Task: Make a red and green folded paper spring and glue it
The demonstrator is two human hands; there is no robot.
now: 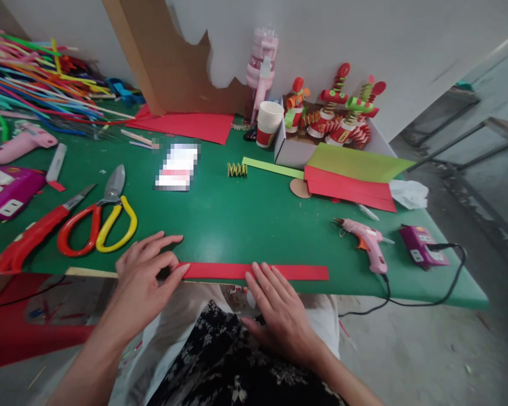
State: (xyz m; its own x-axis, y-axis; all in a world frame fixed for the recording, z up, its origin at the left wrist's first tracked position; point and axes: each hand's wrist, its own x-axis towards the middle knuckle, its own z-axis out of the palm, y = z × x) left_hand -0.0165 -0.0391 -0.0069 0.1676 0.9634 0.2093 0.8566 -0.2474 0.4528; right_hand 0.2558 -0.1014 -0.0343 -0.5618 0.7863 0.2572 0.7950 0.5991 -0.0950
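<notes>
A long red paper strip (296, 272) lies along the near edge of the green table (220, 220). My left hand (146, 276) rests at the strip's left end, fingers curled down with thumb and forefinger pressing the paper. My right hand (281, 313) lies flat with fingers stretched out, fingertips on the strip's middle. A folded yellow-green accordion strip (237, 169) joined to a light green strip (273, 167) lies further back.
Red and yellow scissors (99, 223) and a red cutter (29, 237) lie at left. A pink glue gun (366, 242) and purple box (421, 248) sit at right. Red and green sheets (351, 177), a carton of paper figures (334, 113), cups (268, 121), and coloured sticks (34, 84) stand behind.
</notes>
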